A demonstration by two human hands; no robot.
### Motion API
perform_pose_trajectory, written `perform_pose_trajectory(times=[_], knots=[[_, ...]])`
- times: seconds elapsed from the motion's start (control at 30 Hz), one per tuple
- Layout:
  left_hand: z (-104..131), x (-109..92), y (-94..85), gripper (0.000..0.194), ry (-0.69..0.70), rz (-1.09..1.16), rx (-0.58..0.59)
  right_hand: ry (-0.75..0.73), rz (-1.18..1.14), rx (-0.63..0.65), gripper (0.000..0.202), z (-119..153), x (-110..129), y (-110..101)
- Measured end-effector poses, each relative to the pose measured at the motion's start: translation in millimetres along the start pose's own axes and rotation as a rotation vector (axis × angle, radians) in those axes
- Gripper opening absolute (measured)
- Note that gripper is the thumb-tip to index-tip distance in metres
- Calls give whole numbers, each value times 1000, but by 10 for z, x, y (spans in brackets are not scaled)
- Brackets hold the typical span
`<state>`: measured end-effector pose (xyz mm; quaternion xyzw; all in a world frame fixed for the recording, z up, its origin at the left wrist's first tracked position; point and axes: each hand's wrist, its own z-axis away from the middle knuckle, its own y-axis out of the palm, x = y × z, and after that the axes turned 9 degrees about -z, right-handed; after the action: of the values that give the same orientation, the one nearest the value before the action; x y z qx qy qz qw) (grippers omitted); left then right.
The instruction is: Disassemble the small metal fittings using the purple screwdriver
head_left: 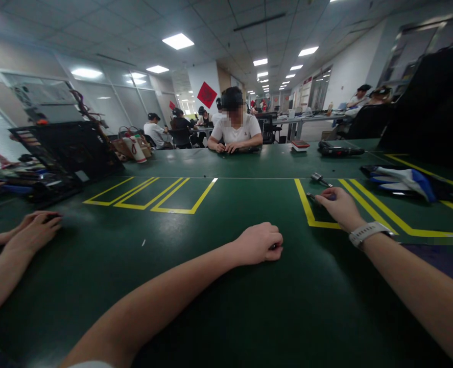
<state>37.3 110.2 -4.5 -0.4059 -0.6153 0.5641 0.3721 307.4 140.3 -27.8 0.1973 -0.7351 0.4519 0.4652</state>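
My left hand (260, 243) rests on the green table (211, 306) with its fingers curled closed. A small dark bit shows between thumb and fingers; what it is I cannot make out. Farther right, my right hand (335, 204), with a pale watch (370, 232) at the wrist, pinches a small dark tool (311, 197) inside a yellow-taped box. Just beyond the fingers lies a metal-headed tool (317, 178), its shaft running toward the hand. My fingers hide part of both tools.
Yellow tape (172, 210) marks boxes on the table. Blue and white gloves (402, 181) lie at right, behind them a black case (341, 149) and a red box (300, 146). At left are a co-worker's hands (38, 227) and a black panel (73, 158). A person (237, 128) sits opposite.
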Motion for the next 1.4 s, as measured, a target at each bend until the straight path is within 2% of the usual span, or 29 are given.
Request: perform_pose_trajectory(times=[0.17,0.33,0.5,0.67,0.83,1.0,1.1,1.23,1.4], knots=[[-5,14,7,14,-3,-10,-17,2,98,77,31,34,-6,58],[-23,92,28,14,-40,-14,-43,-99,115,238,31,97,2,36],[-56,302,75,10,-113,-25,-56,-186,97,382,29,315,74,-24],[-173,566,119,9,-157,-28,-79,-228,51,495,24,687,180,-89],[-524,697,133,13,-173,-19,-75,-253,-8,644,23,1257,259,-111],[-1031,634,140,13,-47,4,-56,-250,-67,772,23,1755,304,-49],[-1338,506,154,12,59,18,-42,-265,-90,827,26,1850,315,-26],[-1681,298,187,14,208,37,-25,-305,-91,808,25,1842,343,-28],[-1862,182,218,17,337,63,-19,-298,-63,821,25,1826,360,-21]])
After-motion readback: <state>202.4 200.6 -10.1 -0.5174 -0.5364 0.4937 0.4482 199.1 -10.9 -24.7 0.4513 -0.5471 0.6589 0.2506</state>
